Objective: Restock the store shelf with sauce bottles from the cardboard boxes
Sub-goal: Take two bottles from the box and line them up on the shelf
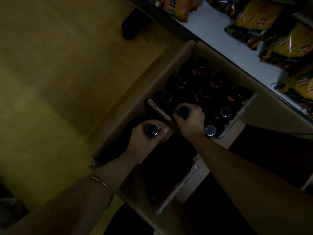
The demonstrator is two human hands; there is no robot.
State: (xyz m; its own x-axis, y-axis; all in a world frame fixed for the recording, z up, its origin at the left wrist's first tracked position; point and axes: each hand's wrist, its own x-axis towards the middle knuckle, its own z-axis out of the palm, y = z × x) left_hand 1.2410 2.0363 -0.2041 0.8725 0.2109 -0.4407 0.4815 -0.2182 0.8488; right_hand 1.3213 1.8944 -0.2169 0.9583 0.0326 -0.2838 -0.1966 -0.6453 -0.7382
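Two hands: both reach down into an open cardboard box (171, 77) on the floor.
Left hand: the left hand (144, 141) has its fingers curled round the neck of a dark sauce bottle (151, 130), just under the black cap.
Right hand: the right hand (191, 119) has its fingers wrapped round the neck of a second bottle (183, 111), also right under the cap.
Where the bottles are: the left one is at the near-left part of the box, beside a cardboard divider (158, 110); the right one is on the other side of that divider, among the rest.
Other bottles: more dark bottles (205, 92) stand upright in the box, caps up, with red and orange labels. It is too dark to count them well.
Wrist: a thin bangle (100, 181) sits on the left forearm.
Floor: the floor (59, 82) is smooth and yellowish, and very dim.
Shelf: a white shelf (220, 43) runs along the right, just beside the box.
On the shelf: yellow snack packets (291, 43) lie in a row, with orange ones further back.
Room light: the place is dark, and the shelf is the brightest part.
Front box flaps: flaps (179, 185) hang open near the person.
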